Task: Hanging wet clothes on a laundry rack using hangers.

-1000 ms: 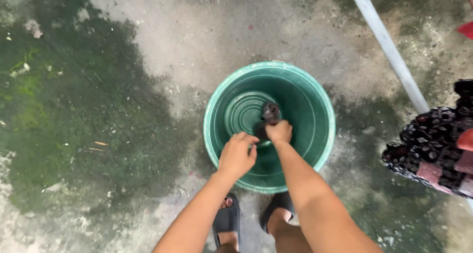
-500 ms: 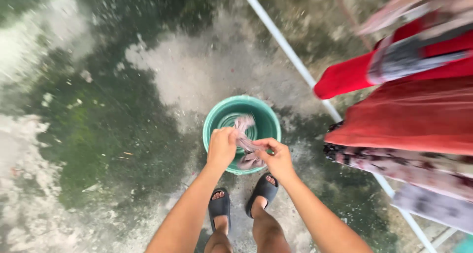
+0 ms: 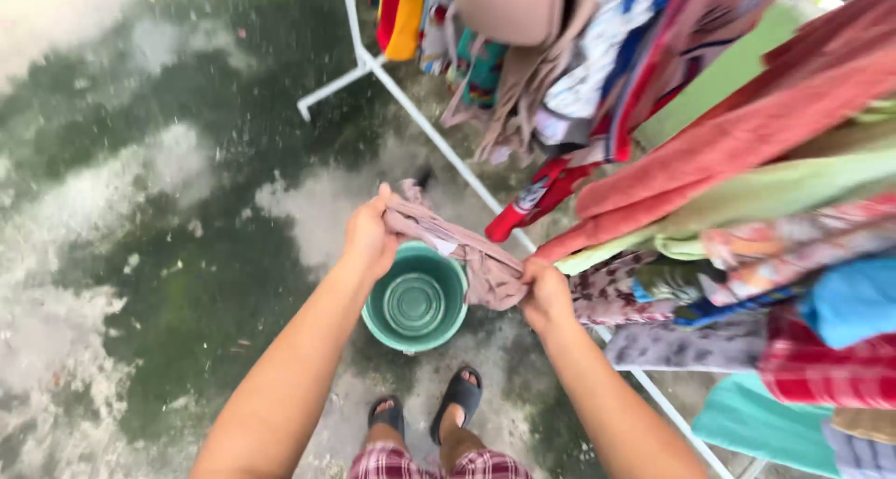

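Two hands [image 3: 371, 236], one cloth [image 3: 462, 250], one basin [image 3: 415, 302]

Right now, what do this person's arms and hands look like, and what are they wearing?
Both arms are bare to as far up as the picture shows: no sleeves, gloves, watch or bands. The left hand and right hand show no rings that I can make out. Lower down are red-and-white plaid shorts and dark slide sandals.

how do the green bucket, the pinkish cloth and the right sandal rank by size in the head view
1. green bucket
2. pinkish cloth, close to the bucket but nearer the camera, so unsure
3. right sandal, clearly smallest
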